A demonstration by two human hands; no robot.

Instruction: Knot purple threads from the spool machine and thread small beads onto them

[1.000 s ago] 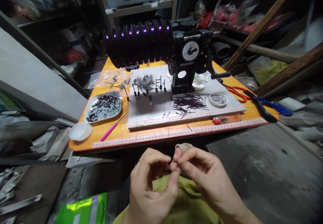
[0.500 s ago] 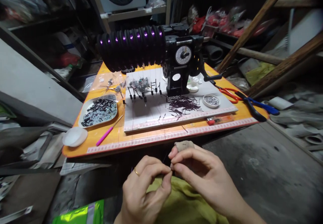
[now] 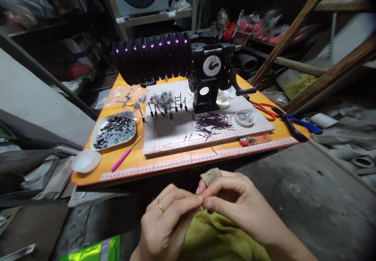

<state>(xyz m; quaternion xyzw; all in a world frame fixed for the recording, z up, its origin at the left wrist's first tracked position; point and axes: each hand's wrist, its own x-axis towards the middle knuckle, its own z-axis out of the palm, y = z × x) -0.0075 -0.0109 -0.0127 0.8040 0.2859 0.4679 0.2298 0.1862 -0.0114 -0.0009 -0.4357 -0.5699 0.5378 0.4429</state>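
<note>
My left hand [image 3: 169, 218], with a gold ring, is closed in a pinch at the lower middle of the view. Its fingertips meet those of my right hand [image 3: 235, 196], which is pinched as well. Whatever sits between the fingertips is too small and too covered to name. A beige cloth wrap [image 3: 210, 176] covers one finger of my right hand. Both hands hover over olive-green cloth [image 3: 223, 239], just in front of the table edge. Behind them stands a black winding machine [image 3: 209, 77] with a dial, a crank and a row of spools [image 3: 151, 59] carrying purple line.
Dark thin strips [image 3: 213, 124] lie on the white board [image 3: 173, 143] beside a dish of metal beads [image 3: 244, 118]. A tray of black pieces [image 3: 114, 129], a pink-handled hook tool [image 3: 125, 157], a lighter [image 3: 255, 139] and pliers [image 3: 289, 122] rest on the orange table [image 3: 135, 167].
My left fingers have drawn closer together, and its thumb is now hidden behind them. The hands stay joined at the fingertips. The view has shifted slightly.
</note>
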